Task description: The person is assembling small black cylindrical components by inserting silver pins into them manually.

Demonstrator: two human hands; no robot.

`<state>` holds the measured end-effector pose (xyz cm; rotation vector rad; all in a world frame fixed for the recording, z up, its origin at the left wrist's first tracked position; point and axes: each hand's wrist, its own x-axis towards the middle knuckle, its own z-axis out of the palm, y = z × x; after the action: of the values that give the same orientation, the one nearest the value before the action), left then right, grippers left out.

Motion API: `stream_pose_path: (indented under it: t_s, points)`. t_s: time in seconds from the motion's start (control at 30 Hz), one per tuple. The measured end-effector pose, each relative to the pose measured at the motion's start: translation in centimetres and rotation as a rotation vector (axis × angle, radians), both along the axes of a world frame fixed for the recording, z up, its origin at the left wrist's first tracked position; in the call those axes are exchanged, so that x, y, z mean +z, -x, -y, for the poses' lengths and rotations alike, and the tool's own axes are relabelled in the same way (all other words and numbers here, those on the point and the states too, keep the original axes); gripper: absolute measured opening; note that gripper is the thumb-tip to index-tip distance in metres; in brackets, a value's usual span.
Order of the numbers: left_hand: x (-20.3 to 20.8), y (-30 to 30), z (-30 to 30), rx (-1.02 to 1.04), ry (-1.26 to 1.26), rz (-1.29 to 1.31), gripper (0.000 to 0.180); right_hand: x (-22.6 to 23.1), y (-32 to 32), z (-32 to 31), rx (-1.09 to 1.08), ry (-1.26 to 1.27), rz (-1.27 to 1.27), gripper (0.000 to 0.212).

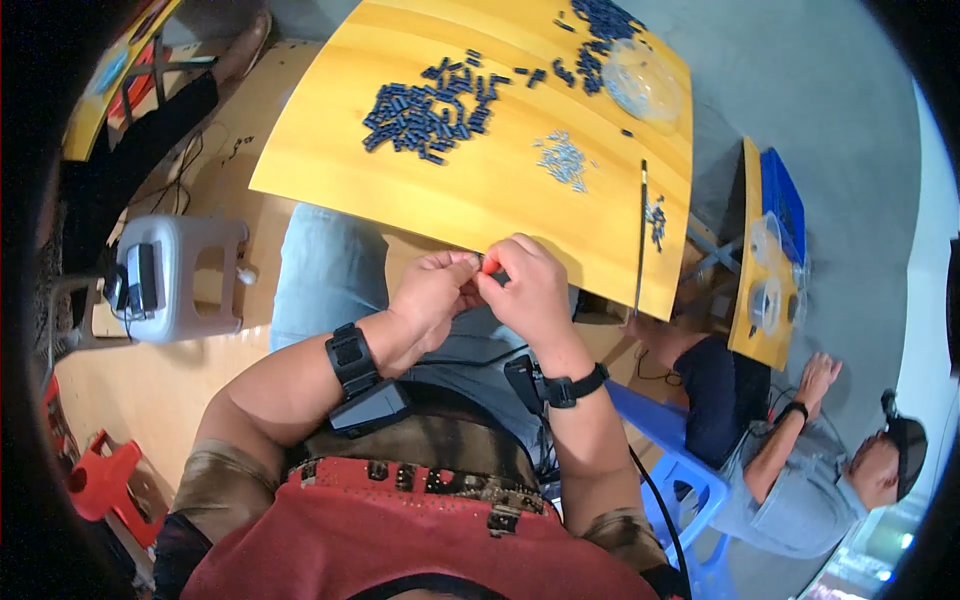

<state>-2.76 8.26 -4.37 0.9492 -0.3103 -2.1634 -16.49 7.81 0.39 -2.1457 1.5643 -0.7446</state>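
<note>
– Red shirt [400, 530] is right up by the lens, on the near side of the yellow desk [320, 150]. What are the hands doing though?

– Left hand [430, 292] and right hand [527, 285] are both pinching at one small dark piece [481, 257], fingertips nearly meeting, just off the desk's near edge. Can't tell exactly what the piece is, fingers cover most of it.

– ok and what's on the desk?

– Big heap of short black tubes [420, 118] left of the desk's middle, plus a second dark heap [603, 20] at its far right corner, near a clear plastic bowl [640, 80]. Little pile of silvery pins [562, 163] right of the desk's middle. Thin dark rod [641, 235] along the desk's right side, some tiny dark bits [656, 222] just beside it.

– And around it?

– Pale grey stool [190, 290] off the desk's left side with a black device [141, 278] on top. Blue stool [650, 415] off its near right corner, and a co-worker [790, 500] in grey beyond that corner.
</note>
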Motion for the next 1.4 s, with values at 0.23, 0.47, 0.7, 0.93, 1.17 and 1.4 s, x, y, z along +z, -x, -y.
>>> stream_pose_path:
  t_s: [0.23, 0.47, 0.7, 0.93, 1.17, 1.4]
  points:
    - [1.5, 0.7, -0.2, 0.031, -0.008, 0.047, 0.015, 0.9, 0.2, -0.1, -0.073, -0.037, -0.049, 0.021]
    - [2.2, 0.1, -0.4, -0.058, -0.031, 0.099, 0.016, 1.8, 0.5, 0.7, 0.086, -0.182, -0.16, 0.022]
    - [1.0, -0.5, 0.1, -0.019, -0.053, 0.001, 0.015, 0.4, 1.3, 0.6, 0.163, -0.021, -0.126, 0.019]
    - [0.5, -1.1, 0.2, -0.048, -0.04, 0.007, 0.015, 0.1, 1.3, 0.3, 0.213, 0.003, -0.185, 0.018]
    - [0.4, -1.2, 0.1, -0.068, -0.051, -0.018, 0.016, 0.3, 1.3, 0.0, 0.193, 0.079, -0.172, 0.02]
    - [0.3, -1.6, 0.1, -0.096, -0.065, -0.008, 0.018, 0.3, 1.1, 0.5, 0.201, 0.022, -0.144, 0.019]
